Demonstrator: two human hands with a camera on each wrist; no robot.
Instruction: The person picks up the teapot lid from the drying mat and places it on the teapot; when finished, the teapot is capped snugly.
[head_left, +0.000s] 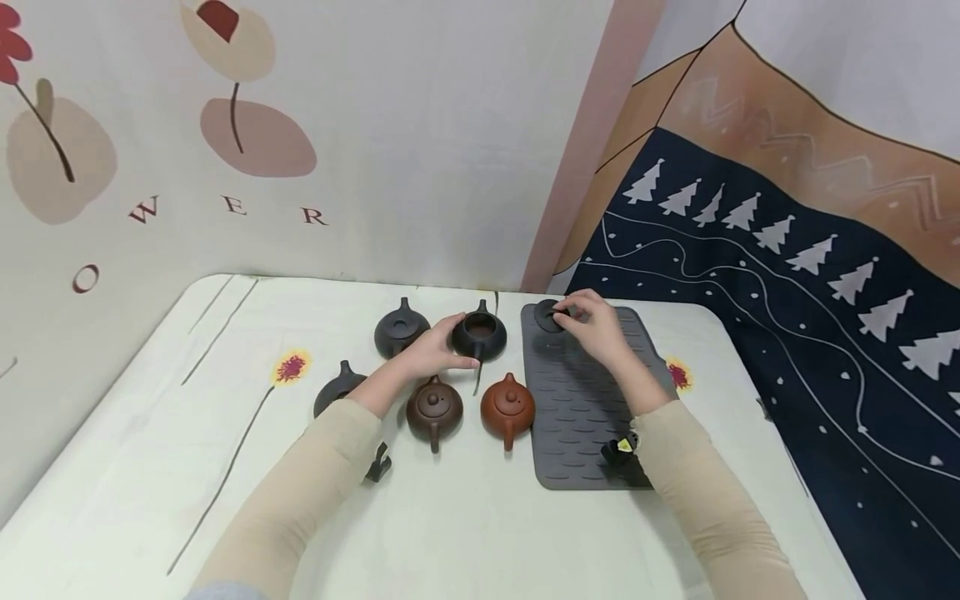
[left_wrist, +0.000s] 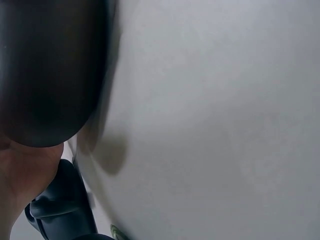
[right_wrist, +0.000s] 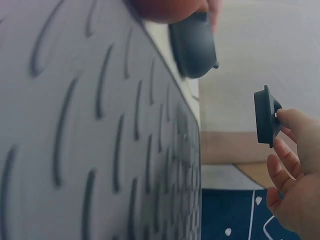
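My right hand (head_left: 597, 331) pinches a black teapot lid (head_left: 549, 317) by its knob above the grey ridged mat (head_left: 570, 417). In the right wrist view the lid (right_wrist: 263, 117) is tilted on edge and apart from the mat. My left hand (head_left: 437, 348) holds the side of a lidless black teapot (head_left: 480, 340), fingers behind it and thumb in front. The pot's dark inside shows from above. In the left wrist view a dark rounded pot body (left_wrist: 47, 70) covers much of the left hand (left_wrist: 27, 170), so its fingers are hidden there.
A brown teapot (head_left: 434, 408) and a reddish-orange teapot (head_left: 507, 407) stand nearer me, both lidded. Farther left are a black lidded teapot (head_left: 400, 327) and a dark teapot (head_left: 336, 388), half behind my left arm. A patterned cloth (head_left: 750, 250) hangs behind the table.
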